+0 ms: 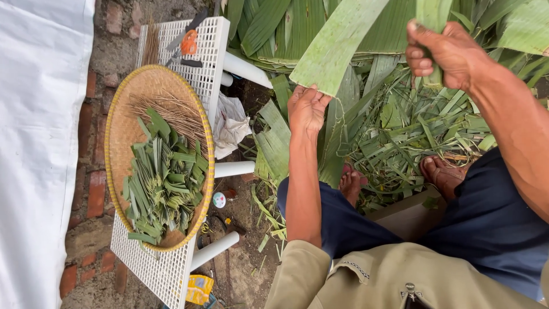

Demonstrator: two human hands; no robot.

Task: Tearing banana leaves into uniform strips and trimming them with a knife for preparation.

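My left hand pinches the lower edge of a broad green leaf piece, held up over my lap. Higher on the right, my right hand is closed around a narrower green strip of leaf; whether that strip joins the broad piece I cannot tell. Under both hands lies a heap of green leaf strips and scraps, with my bare feet resting in it.
A white lattice table on the left carries a round woven tray of folded leaf pieces and thin sticks. Orange-handled scissors lie on the table. A white sheet covers the far left over brick paving.
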